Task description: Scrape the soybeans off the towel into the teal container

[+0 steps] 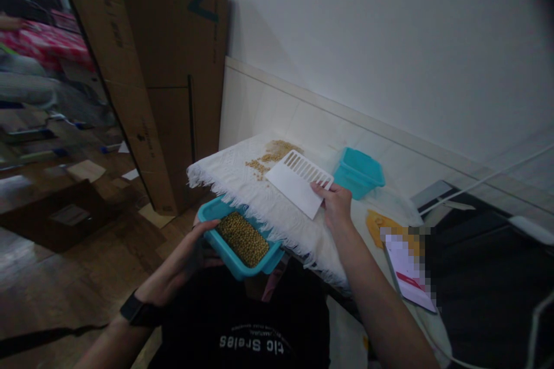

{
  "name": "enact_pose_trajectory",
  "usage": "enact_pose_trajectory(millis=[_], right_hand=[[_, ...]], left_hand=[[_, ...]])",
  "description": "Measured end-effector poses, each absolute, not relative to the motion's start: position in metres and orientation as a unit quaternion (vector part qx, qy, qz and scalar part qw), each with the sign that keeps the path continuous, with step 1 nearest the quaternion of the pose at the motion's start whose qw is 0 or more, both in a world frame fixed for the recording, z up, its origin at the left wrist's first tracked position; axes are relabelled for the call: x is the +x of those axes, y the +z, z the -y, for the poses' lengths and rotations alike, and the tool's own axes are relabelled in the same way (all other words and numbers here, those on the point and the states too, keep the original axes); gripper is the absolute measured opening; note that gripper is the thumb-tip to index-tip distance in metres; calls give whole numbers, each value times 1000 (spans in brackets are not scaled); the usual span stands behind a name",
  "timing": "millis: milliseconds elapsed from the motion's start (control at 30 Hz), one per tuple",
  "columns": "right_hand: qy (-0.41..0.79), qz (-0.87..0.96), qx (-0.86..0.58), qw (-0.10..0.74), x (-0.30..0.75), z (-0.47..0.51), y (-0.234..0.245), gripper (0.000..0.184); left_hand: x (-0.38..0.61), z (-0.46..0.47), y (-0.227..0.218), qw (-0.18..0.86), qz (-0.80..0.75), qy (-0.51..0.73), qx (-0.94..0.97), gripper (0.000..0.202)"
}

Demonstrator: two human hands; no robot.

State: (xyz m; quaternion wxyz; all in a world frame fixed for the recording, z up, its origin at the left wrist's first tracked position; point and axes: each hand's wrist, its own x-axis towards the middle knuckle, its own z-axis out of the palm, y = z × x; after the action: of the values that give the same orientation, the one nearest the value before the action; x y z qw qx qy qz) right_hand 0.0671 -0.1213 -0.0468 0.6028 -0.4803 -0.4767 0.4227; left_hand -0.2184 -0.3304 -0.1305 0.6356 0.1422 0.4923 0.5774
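Observation:
My left hand (190, 253) grips the near side of a teal tray (212, 211) filled with yellow-green beans (243, 238), held just under the fringed edge of a white cloth (242, 190). My right hand (335, 204) pinches a white plastic scraper with comb slots (296, 181), lying flat on the cloth. A few loose beans (270, 157) lie scattered on the cloth beyond the scraper.
A second, empty-looking teal tray (359, 172) stands on the table behind my right hand. Tall cardboard boxes (164, 69) lean at the left. A white and red card (409, 274) lies at the right, with a cable (489, 176) along the wall.

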Motion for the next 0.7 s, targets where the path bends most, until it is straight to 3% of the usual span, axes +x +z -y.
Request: enact_pose_trajectory(millis=[700], right_hand=[[452,474,-480,583,62,127,-45,43]], left_hand=[[-217,329,-129,636,-497,574,137,60]])
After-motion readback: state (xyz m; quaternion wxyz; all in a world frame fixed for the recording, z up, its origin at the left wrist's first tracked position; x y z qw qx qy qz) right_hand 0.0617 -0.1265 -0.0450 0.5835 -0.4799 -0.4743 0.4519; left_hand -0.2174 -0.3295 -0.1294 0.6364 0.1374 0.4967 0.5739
